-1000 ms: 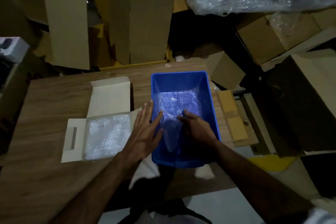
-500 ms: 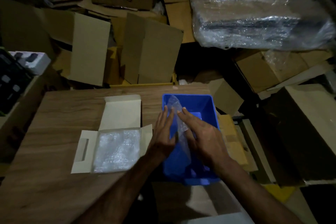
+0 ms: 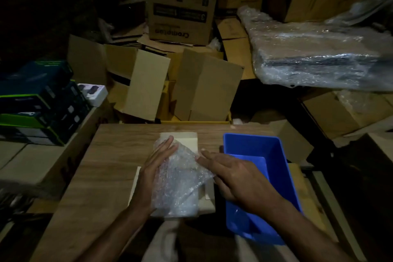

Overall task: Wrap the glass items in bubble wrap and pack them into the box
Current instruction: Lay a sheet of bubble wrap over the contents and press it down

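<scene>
The left hand point(image 3: 156, 173), fingers straight and together, is pressing flat against the side of the bubble-wrapped bundle point(image 3: 177, 183), steadying it over the open white box point(image 3: 187, 144) on the table point(image 3: 102, 176). The right hand point(image 3: 238, 178), fingers extended, is touching the other side, probably guiding it in. The blue bin point(image 3: 274, 155) is sitting just beside, to the right.

Left of the left hand point(image 3: 157, 171), bare table point(image 3: 110, 166) is left open. Passage right of the right hand point(image 3: 238, 178) is blocked by the blue bin point(image 3: 282, 176) wall; beyond the fingertips, cardboard boxes point(image 3: 191, 85) are stacked
</scene>
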A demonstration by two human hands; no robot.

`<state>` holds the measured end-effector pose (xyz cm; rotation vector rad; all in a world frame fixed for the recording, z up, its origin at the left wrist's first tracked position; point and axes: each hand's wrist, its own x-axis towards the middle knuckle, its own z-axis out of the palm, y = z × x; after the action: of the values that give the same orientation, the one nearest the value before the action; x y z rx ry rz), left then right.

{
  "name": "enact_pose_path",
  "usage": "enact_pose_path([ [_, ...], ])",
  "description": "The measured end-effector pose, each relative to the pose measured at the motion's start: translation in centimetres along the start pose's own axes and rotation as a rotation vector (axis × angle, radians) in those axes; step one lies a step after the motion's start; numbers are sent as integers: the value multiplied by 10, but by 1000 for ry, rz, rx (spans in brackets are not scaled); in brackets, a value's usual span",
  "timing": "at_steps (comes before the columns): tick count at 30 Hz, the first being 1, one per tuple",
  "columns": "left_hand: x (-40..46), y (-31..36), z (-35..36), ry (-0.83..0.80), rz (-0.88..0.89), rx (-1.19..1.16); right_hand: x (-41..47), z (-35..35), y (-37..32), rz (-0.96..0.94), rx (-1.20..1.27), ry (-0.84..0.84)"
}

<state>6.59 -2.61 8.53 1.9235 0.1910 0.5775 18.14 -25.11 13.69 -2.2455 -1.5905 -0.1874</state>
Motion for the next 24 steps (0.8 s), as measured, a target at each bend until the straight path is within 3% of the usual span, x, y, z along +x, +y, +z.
enact_pose_path([
  [5,-8,0,-27,29,-25,-110,32,2,-16,46,260,-63],
  [9,-10,5,-38,38,-165,-160,62,11,-22,193,705,-34],
  [12,-4,3,-38,183,-312,-189,80,25,-13,543,1152,-91],
  [15,0,-2,-36,250,-498,-317,73,51,-10,900,1863,-96],
  [17,0,-3,-36,303,-624,-398,56,72,-17,922,2317,13],
  [18,-1,-2,-36,328,-683,-423,46,81,-23,904,2395,17],
  [19,-2,-3,-37,344,-737,-443,39,89,-30,906,2355,-13],
  [22,-5,-6,-37,328,-871,-487,32,114,-50,968,1840,-160],
  [24,-10,-11,-40,311,-912,-501,39,120,-59,984,1670,-83],
])
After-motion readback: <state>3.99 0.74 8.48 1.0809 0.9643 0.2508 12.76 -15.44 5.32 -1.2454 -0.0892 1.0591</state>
